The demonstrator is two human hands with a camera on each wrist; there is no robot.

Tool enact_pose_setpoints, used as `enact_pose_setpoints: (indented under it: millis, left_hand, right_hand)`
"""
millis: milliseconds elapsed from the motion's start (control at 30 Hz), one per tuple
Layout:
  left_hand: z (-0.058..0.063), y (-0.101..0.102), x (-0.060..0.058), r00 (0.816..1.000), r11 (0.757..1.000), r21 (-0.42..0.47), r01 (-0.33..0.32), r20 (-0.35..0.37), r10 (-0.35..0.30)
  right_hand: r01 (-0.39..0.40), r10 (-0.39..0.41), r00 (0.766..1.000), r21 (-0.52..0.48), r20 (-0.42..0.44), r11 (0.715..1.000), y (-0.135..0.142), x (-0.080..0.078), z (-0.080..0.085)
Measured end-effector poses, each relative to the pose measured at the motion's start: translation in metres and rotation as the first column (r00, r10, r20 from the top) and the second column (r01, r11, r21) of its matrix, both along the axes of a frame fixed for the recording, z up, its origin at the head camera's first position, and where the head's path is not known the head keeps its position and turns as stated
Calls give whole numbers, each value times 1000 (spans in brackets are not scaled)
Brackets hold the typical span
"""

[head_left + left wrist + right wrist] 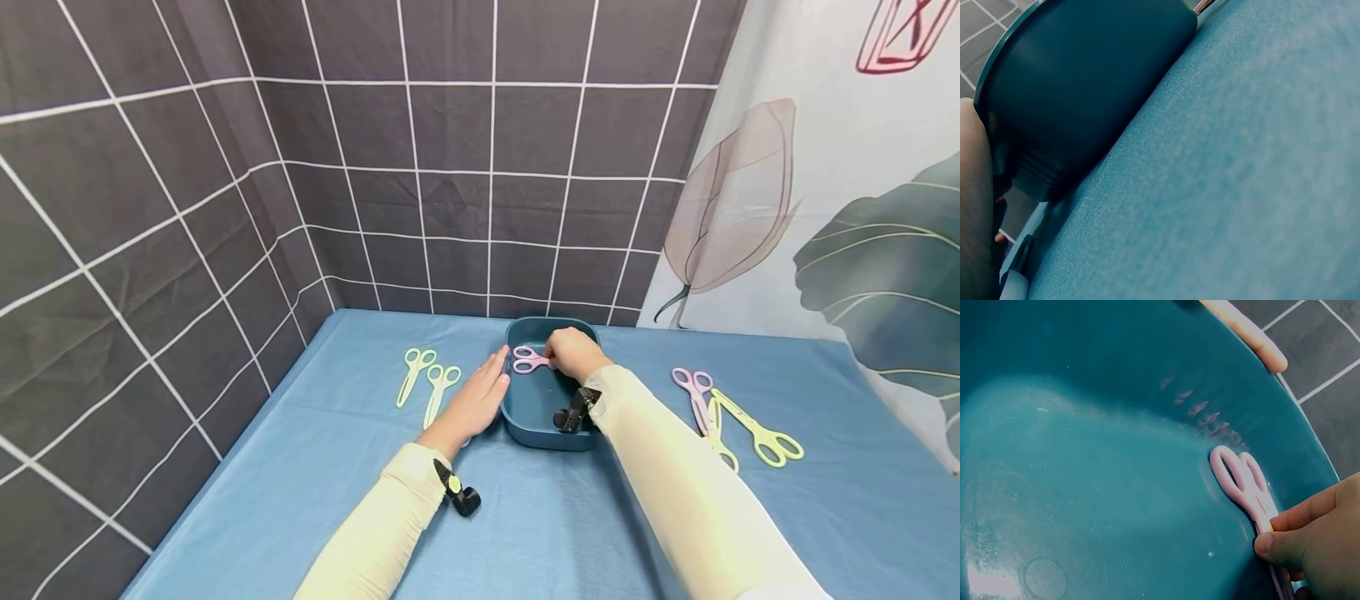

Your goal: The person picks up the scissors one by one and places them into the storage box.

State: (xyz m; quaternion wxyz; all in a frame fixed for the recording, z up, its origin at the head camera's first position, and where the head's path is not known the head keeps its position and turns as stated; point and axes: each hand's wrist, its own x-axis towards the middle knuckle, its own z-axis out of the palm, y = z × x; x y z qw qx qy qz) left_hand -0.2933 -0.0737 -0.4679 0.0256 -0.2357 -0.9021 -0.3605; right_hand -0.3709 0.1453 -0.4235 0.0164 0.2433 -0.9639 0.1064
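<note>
Inside a teal plastic bin (542, 437), my right hand (576, 354) pinches a pair of pink scissors (527, 360) near the pivot. In the right wrist view the thumb and fingers of that hand (1319, 534) close on the scissors (1241, 481), whose handle loops lie close to the bin's floor. My left hand (476, 400) rests with straight fingers against the bin's left outer wall. The left wrist view shows part of this hand (975, 206) at the edge of the bin (1091, 81).
Two pairs of yellow-green scissors (408, 379) (438, 392) lie left of the bin. To the right, pink scissors (697, 396) lie beside two more yellow scissors (765, 437) (716, 433). A blue cloth (315, 475) covers the table, and a dark gridded curtain (450, 125) hangs behind.
</note>
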Motion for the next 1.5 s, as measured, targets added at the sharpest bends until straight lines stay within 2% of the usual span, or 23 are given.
enact_pose_setpoints:
  millis: [267,533,667,900,1133,1500]
  left_hand:
    - [-3,1,-1,1000,1000,9,6,-8,-6]
    - [-3,0,-2,1000,1000,12,5,-9,-5]
    - [-3,0,-1,1000,1000,12,10,-18,-10]
    - [-5,0,-3,1000,1000,6,-8,-10,8]
    - [-6,1,-3,1000,1000,16,-17,-2,17]
    - [-3,1,-1,1000,1000,15,-12,-6,12]
  right_hand:
    - [10,-10,1000,-7,3,1000,4,2,8]
    - [-60,57,994,-23,-93,998,18,9,26]
    - [-81,80,986,3,-143,997,32,15,33]
    - [-51,54,990,27,-134,998,59,24,42]
    - [-90,94,981,36,-167,995,95,27,44]
    - [-83,97,987,116,-125,990,142,41,47]
